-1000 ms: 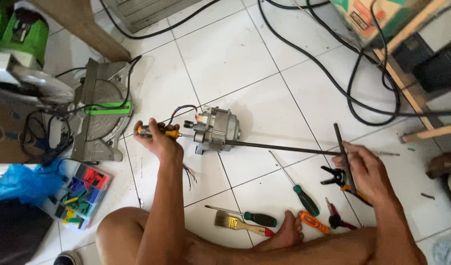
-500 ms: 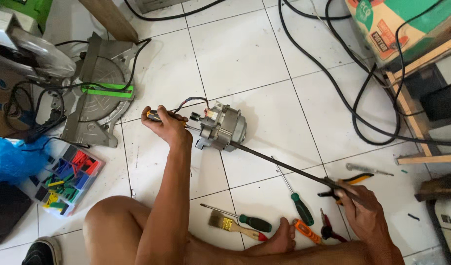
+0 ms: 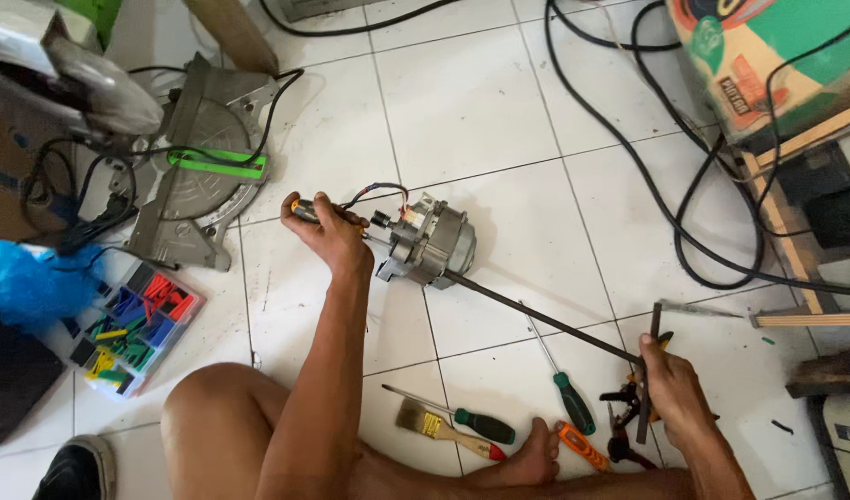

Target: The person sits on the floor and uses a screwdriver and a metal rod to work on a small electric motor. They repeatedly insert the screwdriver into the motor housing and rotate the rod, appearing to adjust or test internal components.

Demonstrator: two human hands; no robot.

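My left hand (image 3: 328, 231) grips an orange-and-black screwdriver (image 3: 306, 210) whose tip points into the back of a grey electric motor (image 3: 427, 243) lying on the white tile floor. Red, blue and black wires (image 3: 380, 194) loop above the motor's rear. A long dark rod (image 3: 545, 321) runs from the motor down to the right. My right hand (image 3: 673, 389) is closed around a dark flat metal bar (image 3: 649, 370) where the rod's far end meets it.
Green-handled screwdrivers (image 3: 570, 400), a paintbrush (image 3: 443, 431), an orange cutter (image 3: 582, 446) and pliers (image 3: 624, 435) lie by my foot (image 3: 527, 460). A mitre saw (image 3: 203, 157) and a sorted parts box (image 3: 133, 329) stand left. Black cables (image 3: 647, 176) and a wooden frame (image 3: 786, 231) fill the right.
The view has shifted, so everything sits lower in frame. My right hand has lifted slightly and now holds the bar nearly upright at the rod's end. My left hand stays at the motor.
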